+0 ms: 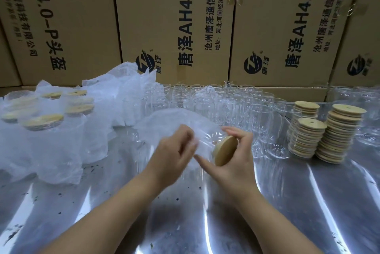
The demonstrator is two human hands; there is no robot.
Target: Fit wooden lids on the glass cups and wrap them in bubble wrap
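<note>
The left hand (176,148) is blurred, its fingers pinching bubble wrap (168,117) around a tilted glass cup (207,140) whose outline is hard to trace. The right hand (234,155) grips the cup's wooden lid (225,150) end. Behind stand bare cups (222,101), lid stacks (337,136) to the right, wrapped cups (45,128) to the left, and cardboard boxes (174,23).

Reflective metal bench (308,202) with dark specks. Far left: lidded cups wrapped in bubble wrap (44,130), standing upright, beside loose crumpled wrap (123,80). Centre rear: rows of bare glass cups (224,99), upright and close together. Right: three stacks of wooden lids (337,136), touching one another, just beside the cups.
</note>
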